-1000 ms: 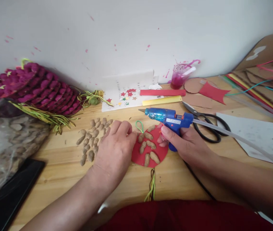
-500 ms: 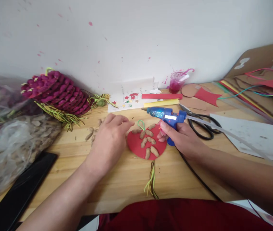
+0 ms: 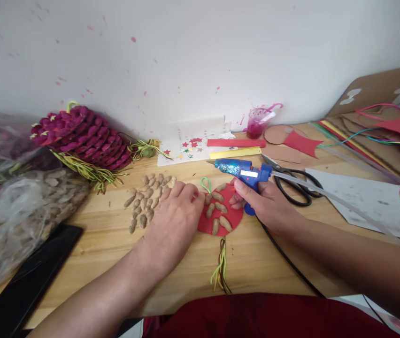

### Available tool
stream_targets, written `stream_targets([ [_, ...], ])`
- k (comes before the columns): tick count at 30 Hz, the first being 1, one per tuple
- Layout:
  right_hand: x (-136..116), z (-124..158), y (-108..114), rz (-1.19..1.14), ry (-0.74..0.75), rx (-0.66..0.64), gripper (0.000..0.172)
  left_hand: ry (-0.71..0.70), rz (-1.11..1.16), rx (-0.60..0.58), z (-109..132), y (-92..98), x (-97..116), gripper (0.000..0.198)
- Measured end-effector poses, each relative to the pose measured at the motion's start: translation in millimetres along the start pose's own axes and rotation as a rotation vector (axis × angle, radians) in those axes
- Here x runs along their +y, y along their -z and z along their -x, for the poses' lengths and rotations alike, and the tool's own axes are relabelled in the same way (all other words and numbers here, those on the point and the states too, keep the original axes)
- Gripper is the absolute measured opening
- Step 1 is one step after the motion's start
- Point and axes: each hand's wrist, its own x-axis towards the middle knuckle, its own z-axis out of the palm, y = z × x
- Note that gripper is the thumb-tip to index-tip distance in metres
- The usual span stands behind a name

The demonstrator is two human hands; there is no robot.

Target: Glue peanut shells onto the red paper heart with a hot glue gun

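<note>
A white wall (image 3: pixel 200 56) with little pink paint spots stands behind a long wooden table (image 3: pixel 108 234). On the far right lie brown cardboard sheets (image 3: pixel 372 89), cut off by the edge. On the left sits a clear plastic bag (image 3: pixel 17 216) with shells inside, blurry and hard to see well. Behind it lies a big purple craft made of shells (image 3: pixel 80 136), with yellow-green strings hanging out. A white paper (image 3: pixel 372 202) lies on the right, near black scissors (image 3: pixel 291 183).

The right hand (image 3: pixel 270 206) is wrapped tight around a blue glue gun (image 3: pixel 242 171), its tip pointing left, just above a red paper circle (image 3: pixel 221 216). Peanut shells (image 3: pixel 221 209) sit on the circle. The left hand (image 3: pixel 175 220) rests flat with bent fingers on the circle's left side and covers that part. I cannot tell if it pinches anything. Loose peanut shells (image 3: pixel 143 202) lie in a small pile just left of that hand. A small pink cup (image 3: pixel 258 119) stands by the wall.
</note>
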Motion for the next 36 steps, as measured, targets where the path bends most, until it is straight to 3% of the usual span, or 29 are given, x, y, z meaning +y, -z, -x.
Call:
stream_targets([
  [4, -2, 1, 0, 0.009, -0.012, 0.001, 0.041, 0.024, 0.01, -0.069, 0, 2.6, 3, 0.032],
  [11, -4, 0, -1, 0.016, -0.034, 0.005, 0.043, -0.077, -0.046, -0.015, -2, -1.6, -4, 0.027],
  [19, 2, -1, 0, 0.037, 0.009, -0.007, 0.046, -0.101, -0.043, -0.062, -4, 2.0, -7, 0.023],
  [36, 0, -1, -1, -0.015, -0.001, -0.01, 0.043, -0.164, 0.022, 0.018, -3, -5.3, -15, 0.019],
])
